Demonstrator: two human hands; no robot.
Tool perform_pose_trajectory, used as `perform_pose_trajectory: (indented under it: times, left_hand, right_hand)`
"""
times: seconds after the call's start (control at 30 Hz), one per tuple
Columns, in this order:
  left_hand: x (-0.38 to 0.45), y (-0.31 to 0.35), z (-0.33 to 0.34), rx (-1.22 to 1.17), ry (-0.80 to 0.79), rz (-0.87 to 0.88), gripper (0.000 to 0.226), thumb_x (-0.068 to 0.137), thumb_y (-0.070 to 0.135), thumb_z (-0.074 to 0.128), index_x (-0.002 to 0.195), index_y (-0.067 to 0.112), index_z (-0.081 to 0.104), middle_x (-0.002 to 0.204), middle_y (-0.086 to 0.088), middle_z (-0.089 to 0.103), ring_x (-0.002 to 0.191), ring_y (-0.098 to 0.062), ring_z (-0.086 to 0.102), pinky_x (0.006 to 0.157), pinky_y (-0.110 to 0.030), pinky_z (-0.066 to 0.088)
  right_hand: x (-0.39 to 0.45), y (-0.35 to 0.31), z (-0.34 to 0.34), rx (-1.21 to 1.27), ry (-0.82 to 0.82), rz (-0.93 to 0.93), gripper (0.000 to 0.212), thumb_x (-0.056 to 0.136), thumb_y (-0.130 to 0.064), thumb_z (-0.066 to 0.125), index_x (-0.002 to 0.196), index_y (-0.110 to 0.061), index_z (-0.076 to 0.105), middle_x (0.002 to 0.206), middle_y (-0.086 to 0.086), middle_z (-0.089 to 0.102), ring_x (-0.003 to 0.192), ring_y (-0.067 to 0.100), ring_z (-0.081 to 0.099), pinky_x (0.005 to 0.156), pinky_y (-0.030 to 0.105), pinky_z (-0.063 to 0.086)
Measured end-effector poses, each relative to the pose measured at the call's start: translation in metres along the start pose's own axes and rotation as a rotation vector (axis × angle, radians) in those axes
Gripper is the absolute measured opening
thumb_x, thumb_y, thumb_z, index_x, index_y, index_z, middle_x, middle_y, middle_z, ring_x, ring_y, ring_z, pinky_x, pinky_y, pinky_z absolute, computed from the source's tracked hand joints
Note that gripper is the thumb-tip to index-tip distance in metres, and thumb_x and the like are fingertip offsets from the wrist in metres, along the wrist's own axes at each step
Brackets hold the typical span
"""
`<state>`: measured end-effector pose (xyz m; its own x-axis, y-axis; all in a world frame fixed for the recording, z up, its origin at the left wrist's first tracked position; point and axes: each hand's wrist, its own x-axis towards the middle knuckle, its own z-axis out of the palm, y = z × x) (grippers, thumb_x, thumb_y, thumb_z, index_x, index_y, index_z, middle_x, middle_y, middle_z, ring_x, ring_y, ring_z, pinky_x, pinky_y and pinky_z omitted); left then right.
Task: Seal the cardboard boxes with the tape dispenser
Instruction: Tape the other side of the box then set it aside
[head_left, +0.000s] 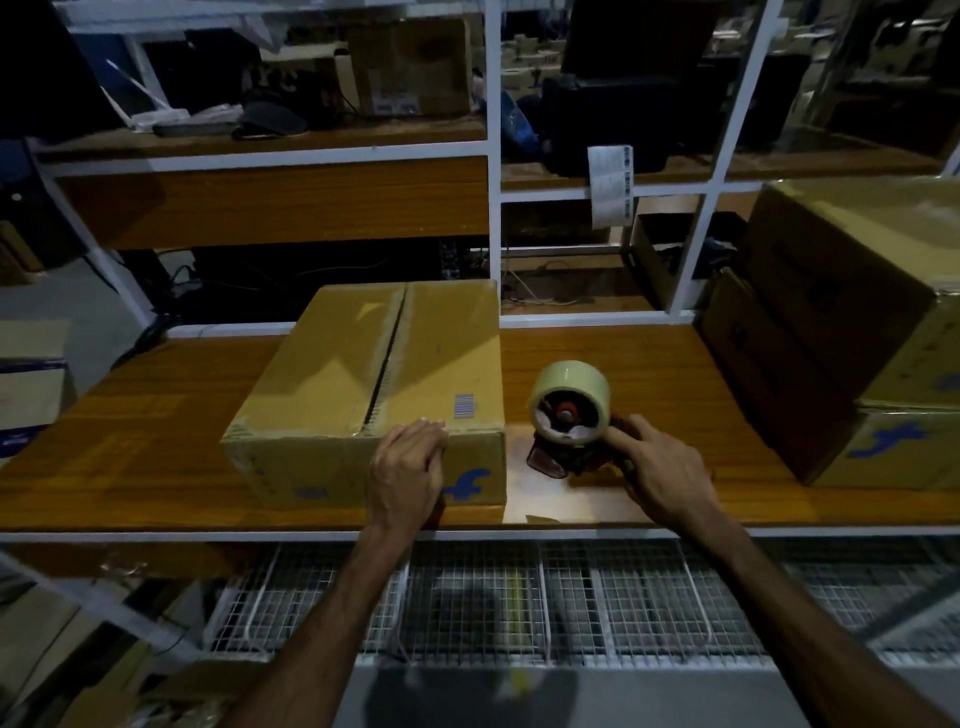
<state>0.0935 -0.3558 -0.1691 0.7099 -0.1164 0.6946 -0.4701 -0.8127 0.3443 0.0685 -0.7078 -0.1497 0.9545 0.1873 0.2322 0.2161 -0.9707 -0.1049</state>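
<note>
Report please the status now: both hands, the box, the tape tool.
Left hand rests on brown cardboard box near edge, fingers curled over. Right hand grips red tape dispenser with clear roll on wooden bench. Top seam untaped. Path clear.

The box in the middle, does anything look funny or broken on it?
Not broken, just unfinished. The box has a dark gap running down its top where the two flaps meet, with no fresh tape over it. The tape dispenser sits beside it under the right hand.

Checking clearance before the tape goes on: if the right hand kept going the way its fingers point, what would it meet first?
The tape dispenser: the right hand already reaches its handle, though actual contact is unclear.
</note>
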Motion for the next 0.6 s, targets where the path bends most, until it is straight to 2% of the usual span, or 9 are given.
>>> perform_pose_trajectory:
  times: [0.07,0.13,0.27,0.4,0.6]
  left_hand:
    - [0.000,0.000,0.000,-0.002,0.000,0.001,0.029,0.085,-0.003,0.079,0.112,0.008,0.079,0.116,-0.009,0.078,0.115,-0.025,0.071,0.106,-0.049,0.053]
    - [-0.001,0.000,0.000,0.000,0.001,-0.003,0.029,0.086,-0.003,0.079,0.113,0.008,0.079,0.116,-0.009,0.077,0.115,-0.025,0.071,0.107,-0.050,0.052]
    - [-0.002,0.000,0.003,-0.009,0.008,-0.028,0.031,0.086,-0.004,0.079,0.115,0.007,0.077,0.117,-0.010,0.077,0.116,-0.025,0.071,0.109,-0.051,0.050]
    - [-0.002,-0.002,0.003,-0.014,-0.012,-0.038,0.034,0.086,-0.003,0.079,0.118,0.007,0.075,0.118,-0.010,0.076,0.115,-0.025,0.071,0.109,-0.054,0.049]
    - [-0.001,-0.002,0.002,-0.021,-0.014,-0.036,0.031,0.087,-0.002,0.079,0.117,0.007,0.076,0.118,-0.010,0.077,0.115,-0.024,0.071,0.109,-0.052,0.050]
  right_hand:
    - [0.000,-0.009,-0.002,-0.043,-0.022,-0.032,0.052,0.107,-0.034,0.057,0.153,-0.047,0.039,0.126,0.000,0.051,0.084,0.010,0.049,0.056,0.020,0.038]
    - [0.000,-0.015,-0.003,-0.069,-0.025,-0.044,0.052,0.108,-0.034,0.054,0.157,-0.045,0.038,0.127,0.001,0.049,0.087,0.009,0.045,0.059,0.018,0.030]
    - [0.004,-0.022,0.002,-0.066,0.008,-0.051,0.054,0.104,-0.029,0.055,0.155,-0.041,0.041,0.126,0.005,0.048,0.092,0.011,0.042,0.072,0.029,0.041]
    - [0.013,-0.029,0.005,-0.093,0.000,-0.054,0.051,0.099,-0.037,0.052,0.150,-0.037,0.045,0.125,0.006,0.047,0.092,0.015,0.047,0.074,0.034,0.045]
    - [0.029,-0.033,0.002,-0.188,0.008,-0.068,0.054,0.099,-0.031,0.066,0.147,-0.035,0.041,0.129,0.008,0.046,0.094,0.018,0.056,0.079,0.036,0.048]
